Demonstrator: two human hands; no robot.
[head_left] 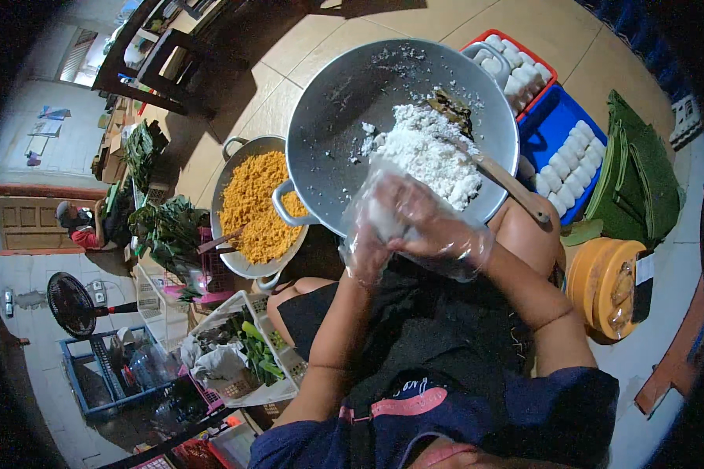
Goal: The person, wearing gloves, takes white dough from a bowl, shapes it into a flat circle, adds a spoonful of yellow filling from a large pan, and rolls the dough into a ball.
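Observation:
Both my hands wear clear plastic gloves and meet over the near rim of a large grey metal wok (328,109). My left hand (366,244) and my right hand (422,215) are closed together around a white rice lump (385,221), which the fingers and plastic partly cover. Inside the wok lies a heap of white rice (422,148), with dark wilted leaves (452,111) at its far side. A wooden spoon (516,189) rests in the rice, its handle sticking out over the right rim.
Left of the wok stands a pan (270,143) of yellow crumbly food (254,203). At right are a red tray (551,66) and a blue tray (533,129) of white rice rolls, stacked banana leaves (633,172) and an orange container (598,285). A white crate (289,391) stands by my left arm.

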